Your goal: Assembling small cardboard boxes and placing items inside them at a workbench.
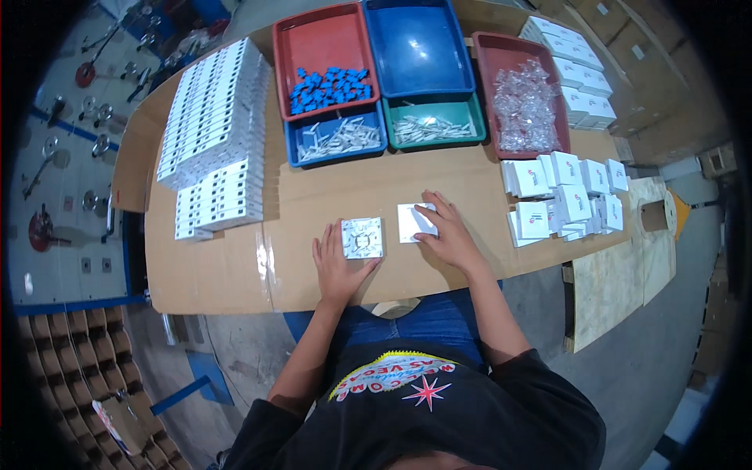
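Observation:
A white square plate with a round mechanism in its middle (362,239), like a switch or socket insert, lies face up on the cardboard. Around its left and lower edges curls my left hand (337,270), fingers along one side and thumb below. Just right of it is a flat white square piece (410,225), a folded leaflet or card by its look. My right hand (450,235) has thumb and index finger on its right part, covering that edge. A narrow gap separates the two squares.
Left stands a tall stack of white boxes (211,117). At the back are a red tray (321,39) with blue parts, a blue tray (419,47), small trays of white pins, and a red tray (493,55) of clear bags. Right lie leaflet piles (572,200) and white packs (576,70).

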Tool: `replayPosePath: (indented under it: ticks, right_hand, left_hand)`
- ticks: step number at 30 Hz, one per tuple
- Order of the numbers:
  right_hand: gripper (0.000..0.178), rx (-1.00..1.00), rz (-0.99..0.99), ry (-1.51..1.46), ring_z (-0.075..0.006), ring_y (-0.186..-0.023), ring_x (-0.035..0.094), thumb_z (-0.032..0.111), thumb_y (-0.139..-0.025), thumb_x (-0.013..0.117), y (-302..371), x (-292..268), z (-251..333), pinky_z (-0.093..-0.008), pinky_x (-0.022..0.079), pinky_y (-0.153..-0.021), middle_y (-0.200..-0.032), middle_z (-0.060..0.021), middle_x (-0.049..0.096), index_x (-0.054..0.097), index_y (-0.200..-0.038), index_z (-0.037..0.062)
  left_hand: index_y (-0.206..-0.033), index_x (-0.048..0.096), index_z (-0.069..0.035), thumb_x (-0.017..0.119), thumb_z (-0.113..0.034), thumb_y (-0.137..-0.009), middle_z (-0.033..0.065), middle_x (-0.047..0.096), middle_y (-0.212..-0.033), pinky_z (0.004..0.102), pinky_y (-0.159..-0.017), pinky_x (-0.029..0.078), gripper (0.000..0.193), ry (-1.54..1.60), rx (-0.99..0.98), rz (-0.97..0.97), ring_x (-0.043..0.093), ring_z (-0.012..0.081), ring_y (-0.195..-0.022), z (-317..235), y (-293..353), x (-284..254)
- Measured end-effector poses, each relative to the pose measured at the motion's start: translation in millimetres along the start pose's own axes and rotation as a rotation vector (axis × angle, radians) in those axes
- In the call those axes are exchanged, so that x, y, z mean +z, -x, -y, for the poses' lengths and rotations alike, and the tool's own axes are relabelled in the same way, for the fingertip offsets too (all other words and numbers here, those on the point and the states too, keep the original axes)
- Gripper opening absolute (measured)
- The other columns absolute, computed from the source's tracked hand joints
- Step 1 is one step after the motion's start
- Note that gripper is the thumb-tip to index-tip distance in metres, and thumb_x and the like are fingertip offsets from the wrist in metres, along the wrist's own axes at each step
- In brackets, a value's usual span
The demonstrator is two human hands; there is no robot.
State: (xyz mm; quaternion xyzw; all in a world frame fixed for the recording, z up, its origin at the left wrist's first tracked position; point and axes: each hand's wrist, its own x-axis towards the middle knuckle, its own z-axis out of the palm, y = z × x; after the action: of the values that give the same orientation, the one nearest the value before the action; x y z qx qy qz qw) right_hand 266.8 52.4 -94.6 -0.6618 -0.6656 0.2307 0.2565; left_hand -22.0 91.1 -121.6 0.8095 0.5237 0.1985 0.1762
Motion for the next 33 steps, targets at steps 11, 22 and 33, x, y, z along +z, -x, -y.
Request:
replayPosePath:
  ticks: [11, 22, 33]
  right_hand:
    - [0.026, 0.294, -0.449, 0.010, -0.0377, -0.103, 0.073, 0.014, -0.095, 0.067, -77, -136, -81, -0.0478, 0.057, -0.088, -0.108, -0.0193, 0.076, 0.073, -0.119, 0.0048]
    - [0.026, 0.729, -0.479, 0.294, -0.0403, -0.107, 0.073, 0.021, -0.090, 0.069, -133, -218, -175, -0.0524, 0.057, -0.091, -0.110, -0.0187, 0.077, 0.076, -0.113, 0.0120]
    - [0.025, 0.895, -0.594, 0.292, -0.0408, -0.105, 0.073, 0.024, -0.091, 0.066, -144, -225, -173, -0.0523, 0.057, -0.090, -0.109, -0.0201, 0.077, 0.077, -0.111, 0.0125]
  left_hand:
    - [-0.160, 0.035, 0.001, 0.089, -0.058, -0.072, 0.0180, 0.047, -0.158, 0.0627, -0.125, 0.020, 0.119, -0.012, 0.002, -0.002, 0.038, 0.0361, -0.152, -3, -2, -4]
    - [-0.160, 0.034, -0.001, 0.087, -0.047, -0.078, 0.0164, 0.046, -0.161, 0.0613, -0.127, 0.015, 0.108, 0.098, -0.023, 0.025, 0.035, 0.0360, -0.154, 2, -3, -6]
    - [-0.160, 0.034, -0.002, 0.085, -0.041, -0.080, 0.0156, 0.045, -0.162, 0.0611, -0.127, 0.013, 0.102, 0.135, -0.030, 0.025, 0.034, 0.0367, -0.154, -3, -3, -11]
